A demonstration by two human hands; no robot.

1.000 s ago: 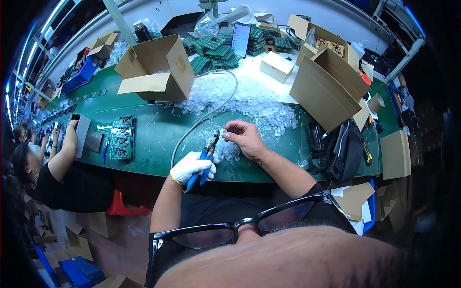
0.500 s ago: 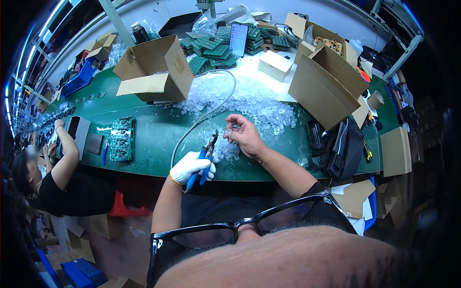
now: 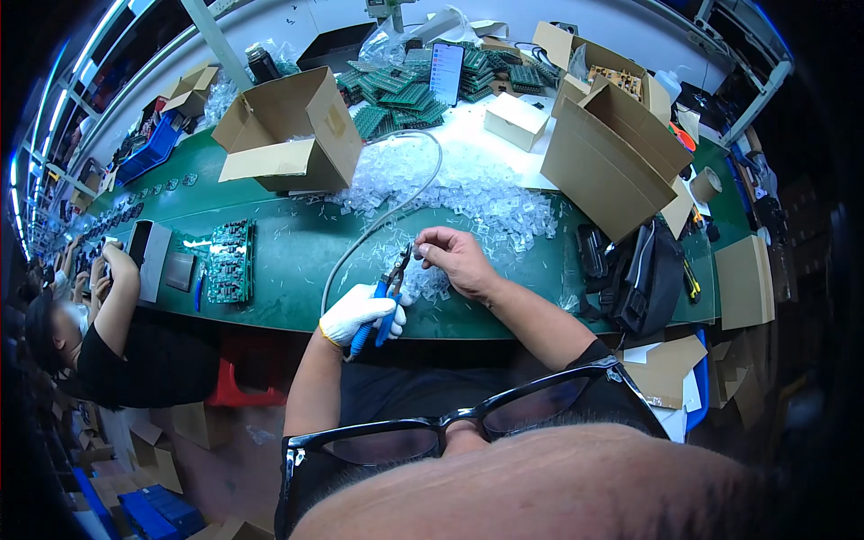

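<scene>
My left hand [image 3: 358, 312], in a white glove, is closed around the blue handles of a pair of cutting pliers [image 3: 394, 281]. Their jaws point up and away from me. Just beside the jaw tips, my bare right hand [image 3: 457, 260] has thumb and forefinger pinched together. What they hold is mostly hidden and too small to make out; a clear plastic piece showed there earlier. Below the fingers lies a small heap of clear plastic pieces [image 3: 430, 284] on the green table. A grey hose [image 3: 367, 231] curves across the table to my left hand.
A large pile of clear pieces [image 3: 490, 202] spreads behind my hands, between two open cardboard boxes [image 3: 337, 126] [image 3: 607, 162]. Green circuit boards [image 3: 396, 94] and a phone [image 3: 445, 74] stand behind it. A black bag [image 3: 643, 279] lies right. Left, a co-worker [image 3: 117, 342] sits at the table.
My right hand's fingertips have shifted slightly left to the jaw tips and curled in, covering the clear piece. My left hand and the pliers have barely moved. The co-worker's arm has shifted.
</scene>
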